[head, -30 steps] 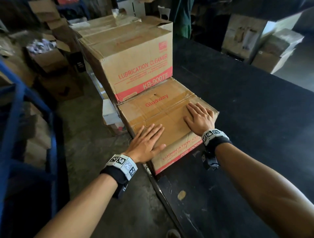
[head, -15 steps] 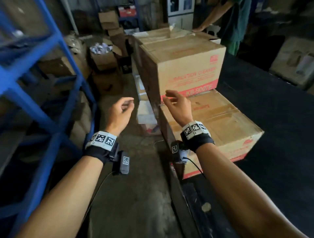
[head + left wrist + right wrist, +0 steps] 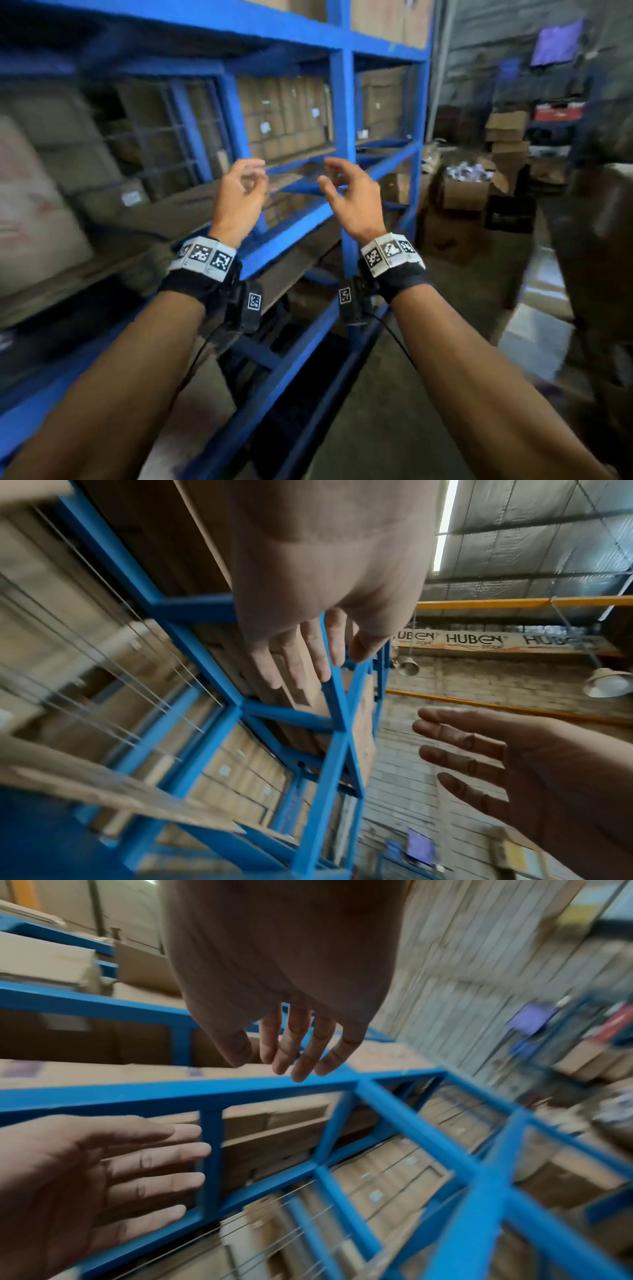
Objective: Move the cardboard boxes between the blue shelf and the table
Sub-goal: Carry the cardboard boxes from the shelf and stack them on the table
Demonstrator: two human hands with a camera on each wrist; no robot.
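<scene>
Both arms are stretched forward and raised, bare from the elbow down, roughly parallel with a gap between them. The left hand (image 3: pixel 239 197) is lifted above its wrist, palm turned inward toward the other, fingers (image 3: pixel 294 658) loosely bent and apart, gripping nothing. The right hand (image 3: pixel 352 202) mirrors it at about the same height, palm facing left, fingers (image 3: pixel 298 1047) slack and slightly spread, thumb out, likewise empty. The two hands do not touch. Each wrist wears a dark band topped with white coded squares, a small black unit hanging beneath.
</scene>
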